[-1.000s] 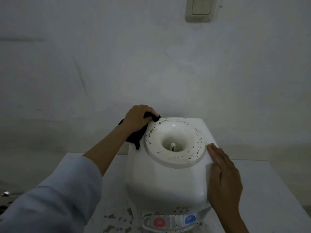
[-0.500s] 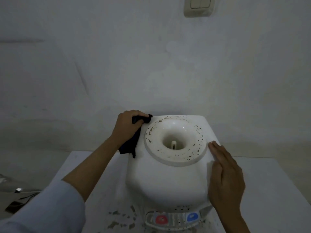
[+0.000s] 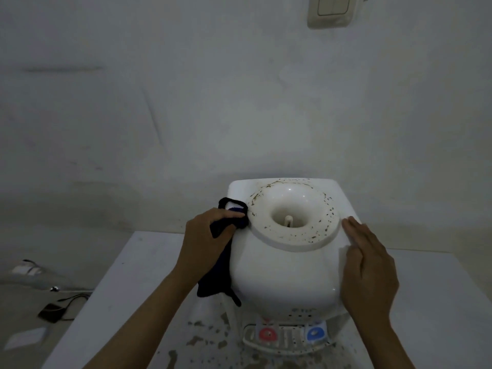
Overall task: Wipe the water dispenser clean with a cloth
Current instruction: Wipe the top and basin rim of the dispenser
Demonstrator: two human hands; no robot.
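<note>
gripping dark cloth (image 3: 226, 230), left hand (image 3: 205, 243) against dispenser (image 3: 287, 272), speckled table (image 3: 127, 288)

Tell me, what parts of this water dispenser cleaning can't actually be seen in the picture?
All in the head view:
- Left side of the water dispenser: covered by the left hand and the dark cloth it grips.
- Right side: behind the flat right hand.
- Red tap and blue tap: spouts hidden under the body.
- Dispenser's back: faces away from the camera.
- Items on the floor: too dim to name.
</note>
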